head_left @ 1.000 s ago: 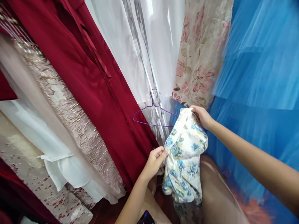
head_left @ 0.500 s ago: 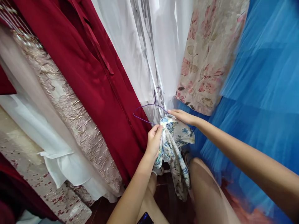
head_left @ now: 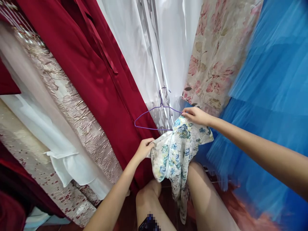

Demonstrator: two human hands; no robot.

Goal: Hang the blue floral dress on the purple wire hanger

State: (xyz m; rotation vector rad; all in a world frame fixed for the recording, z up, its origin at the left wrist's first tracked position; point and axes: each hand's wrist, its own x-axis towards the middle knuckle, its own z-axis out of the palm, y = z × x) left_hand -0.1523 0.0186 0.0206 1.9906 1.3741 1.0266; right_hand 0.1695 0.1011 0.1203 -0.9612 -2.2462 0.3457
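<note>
A white floral dress [head_left: 172, 157] with blue and yellow flowers hangs between my hands, its lower part narrowing down between my knees. One shoulder is over the right arm of a purple wire hanger [head_left: 148, 112]; the hanger's left arm is bare. My left hand [head_left: 145, 147] is closed on the dress's left shoulder edge, below and apart from the hanger. With thumb and fingers together, my right hand [head_left: 193, 115] pinches the other shoulder at the hanger's right end. The hanger's hook is up against hanging grey-white ribbons [head_left: 154, 57].
Behind the hanger hang a dark red dress [head_left: 96, 80] and white fabric [head_left: 127, 41]. A pink-flowered dress [head_left: 211, 64] and blue tulle [head_left: 269, 80] hang at right, pale textured garments [head_left: 79, 118] at left. A dark device [head_left: 149, 224] rests on my thigh.
My left hand has moved left and down, spreading the bunched dress out. My right hand has shifted slightly right, and the dress's front now shows more fully.
</note>
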